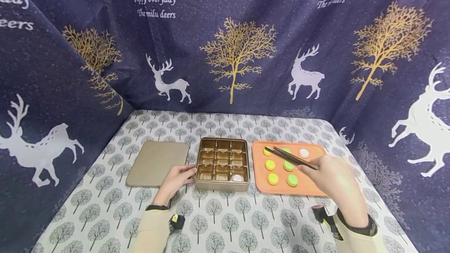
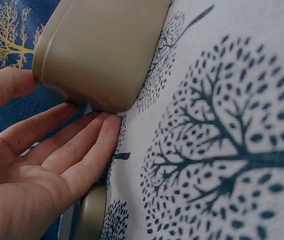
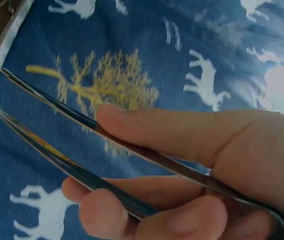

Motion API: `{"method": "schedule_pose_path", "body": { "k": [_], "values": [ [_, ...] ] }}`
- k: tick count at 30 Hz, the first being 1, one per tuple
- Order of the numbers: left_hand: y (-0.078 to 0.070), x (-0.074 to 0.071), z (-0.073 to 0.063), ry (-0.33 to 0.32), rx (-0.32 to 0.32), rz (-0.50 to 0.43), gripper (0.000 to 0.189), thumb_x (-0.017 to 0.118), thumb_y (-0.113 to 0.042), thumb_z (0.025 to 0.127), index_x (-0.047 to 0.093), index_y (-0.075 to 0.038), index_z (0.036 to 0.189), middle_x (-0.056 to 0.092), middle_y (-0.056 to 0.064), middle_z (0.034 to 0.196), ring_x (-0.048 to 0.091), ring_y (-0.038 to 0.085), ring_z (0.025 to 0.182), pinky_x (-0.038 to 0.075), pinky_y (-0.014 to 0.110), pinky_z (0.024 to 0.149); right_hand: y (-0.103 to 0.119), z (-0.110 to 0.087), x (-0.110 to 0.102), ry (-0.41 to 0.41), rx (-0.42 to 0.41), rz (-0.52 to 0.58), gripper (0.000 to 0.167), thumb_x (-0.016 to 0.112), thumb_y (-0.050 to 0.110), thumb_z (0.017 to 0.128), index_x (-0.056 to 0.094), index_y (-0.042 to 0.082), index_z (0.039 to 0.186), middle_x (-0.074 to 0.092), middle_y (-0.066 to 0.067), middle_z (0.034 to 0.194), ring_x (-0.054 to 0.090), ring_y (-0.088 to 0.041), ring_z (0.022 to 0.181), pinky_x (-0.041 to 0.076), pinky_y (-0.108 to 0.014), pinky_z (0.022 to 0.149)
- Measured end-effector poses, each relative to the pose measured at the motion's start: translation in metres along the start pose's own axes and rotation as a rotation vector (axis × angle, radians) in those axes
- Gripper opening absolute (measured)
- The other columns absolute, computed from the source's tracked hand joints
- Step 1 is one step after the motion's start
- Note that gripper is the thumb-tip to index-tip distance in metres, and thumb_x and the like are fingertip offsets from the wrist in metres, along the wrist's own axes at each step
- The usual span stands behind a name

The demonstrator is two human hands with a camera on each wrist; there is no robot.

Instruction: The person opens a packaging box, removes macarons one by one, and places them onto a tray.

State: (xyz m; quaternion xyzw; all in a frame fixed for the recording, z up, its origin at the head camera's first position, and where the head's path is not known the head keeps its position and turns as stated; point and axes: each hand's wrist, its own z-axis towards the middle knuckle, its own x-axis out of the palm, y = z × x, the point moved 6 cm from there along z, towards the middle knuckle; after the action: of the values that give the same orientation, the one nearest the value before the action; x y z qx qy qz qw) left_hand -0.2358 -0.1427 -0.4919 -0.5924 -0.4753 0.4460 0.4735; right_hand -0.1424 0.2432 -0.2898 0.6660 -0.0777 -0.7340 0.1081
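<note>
A gold-coloured box [image 1: 222, 186] with several compartments holds one white macaron [image 1: 237, 177] in its front right compartment. My left hand [image 1: 177, 180] holds the box at its left front side, thumb at the rim and fingers against the lower wall in the left wrist view. My right hand [image 1: 335, 175] grips metal tongs [image 1: 293, 158] over an orange tray [image 1: 309, 188]. Their tips stand apart with nothing between them in the right wrist view. On the tray lie yellow macarons [image 1: 272, 179], green macarons [image 1: 292, 180] and one white macaron [image 1: 304, 153].
A flat gold-coloured lid [image 1: 158, 163] lies left of the box, beside my left hand. The table wears a white cloth [image 1: 225, 229] printed with trees. Dark blue curtains [image 1: 225, 61] with deer and trees stand behind and at both sides.
</note>
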Motion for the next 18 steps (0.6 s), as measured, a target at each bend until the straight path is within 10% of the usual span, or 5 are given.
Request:
{"method": "schedule_pose_path", "body": {
  "k": [18],
  "values": [
    [-0.002, 0.0, -0.002, -0.006, -0.008, 0.013, 0.044, 0.057, -0.007, 0.096, 0.048, 0.015, 0.134, 0.047, 0.034, 0.14, 0.056, 0.043, 0.122, 0.056, 0.039, 0.098, 0.055, 0.003, 0.02, 0.09, -0.127, 0.04, 0.026, 0.072, 0.033, 0.086, 0.065, 0.021, 0.064, 0.046, 0.008, 0.049, 0.041, -0.008, 0.046, 0.034, -0.022, 0.041]
  ]
}}
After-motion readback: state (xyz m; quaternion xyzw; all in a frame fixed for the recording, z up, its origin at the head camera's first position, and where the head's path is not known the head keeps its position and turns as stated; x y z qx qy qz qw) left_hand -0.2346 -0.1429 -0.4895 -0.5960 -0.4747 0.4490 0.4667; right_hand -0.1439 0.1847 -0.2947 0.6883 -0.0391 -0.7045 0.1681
